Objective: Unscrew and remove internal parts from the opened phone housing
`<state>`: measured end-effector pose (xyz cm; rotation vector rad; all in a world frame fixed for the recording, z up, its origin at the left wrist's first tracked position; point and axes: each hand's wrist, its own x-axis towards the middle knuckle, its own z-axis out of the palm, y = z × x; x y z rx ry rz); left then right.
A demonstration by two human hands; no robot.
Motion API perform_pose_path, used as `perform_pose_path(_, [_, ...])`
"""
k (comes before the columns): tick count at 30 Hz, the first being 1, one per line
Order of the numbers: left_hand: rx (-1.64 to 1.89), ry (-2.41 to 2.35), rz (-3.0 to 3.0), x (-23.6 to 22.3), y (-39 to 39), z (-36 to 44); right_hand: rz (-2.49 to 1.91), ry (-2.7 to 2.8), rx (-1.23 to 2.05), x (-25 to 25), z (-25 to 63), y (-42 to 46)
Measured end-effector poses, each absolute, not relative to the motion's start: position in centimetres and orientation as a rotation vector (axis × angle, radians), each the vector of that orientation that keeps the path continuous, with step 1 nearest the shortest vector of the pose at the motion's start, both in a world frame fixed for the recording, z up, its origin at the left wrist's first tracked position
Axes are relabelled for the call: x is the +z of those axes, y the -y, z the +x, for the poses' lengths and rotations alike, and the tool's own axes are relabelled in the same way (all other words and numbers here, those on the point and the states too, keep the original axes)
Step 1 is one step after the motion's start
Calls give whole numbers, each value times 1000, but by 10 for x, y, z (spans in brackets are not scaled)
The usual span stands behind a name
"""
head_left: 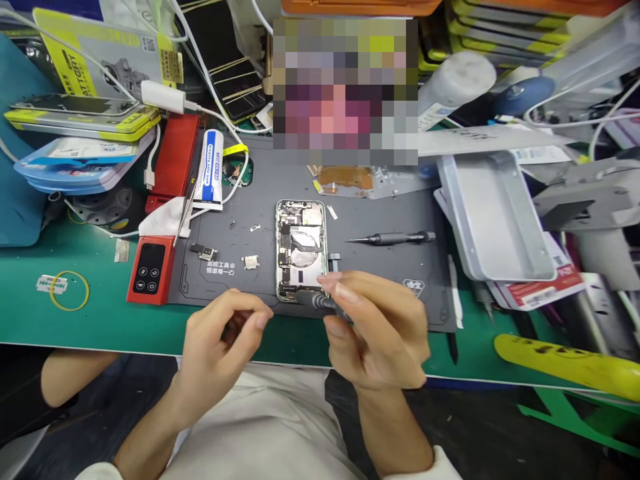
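Observation:
An opened phone (pixel 299 243) lies on the grey mat (pixel 240 167), its inner boards and a round coil exposed. My right hand (pixel 377 327) is just off its lower right corner, fingers closed around a dark grey screwdriver (pixel 323 301) with a ridged grip; most of its shaft is hidden. Below the phone's lower left, my left hand (pixel 223 350) is curled with thumb and forefinger together; whether anything small sits between them cannot be seen. Left of the phone lie a metal bracket (pixel 251 262) and a small dark camera-like part (pixel 204 251).
Another screwdriver (pixel 393 238) rests right of the phone. A red device with buttons (pixel 150 270), a white-blue tube (pixel 210 170) and tweezers (pixel 185 203) are at left. A grey tray (pixel 500 217) stands at right. A yellow band (pixel 70 291) surrounds part of a blade (pixel 51 284).

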<state>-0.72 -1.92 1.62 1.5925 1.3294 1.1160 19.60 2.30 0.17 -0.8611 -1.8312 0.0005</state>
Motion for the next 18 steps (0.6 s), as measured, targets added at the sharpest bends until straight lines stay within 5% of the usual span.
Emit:
perform_pose_path(7, [950, -1955, 2327, 31, -2, -20, -906, 1822, 29, 2, 198, -21])
perform_pose_path(18, [682, -1866, 2627, 19, -26, -21, -844, 1818, 141, 10, 197, -24])
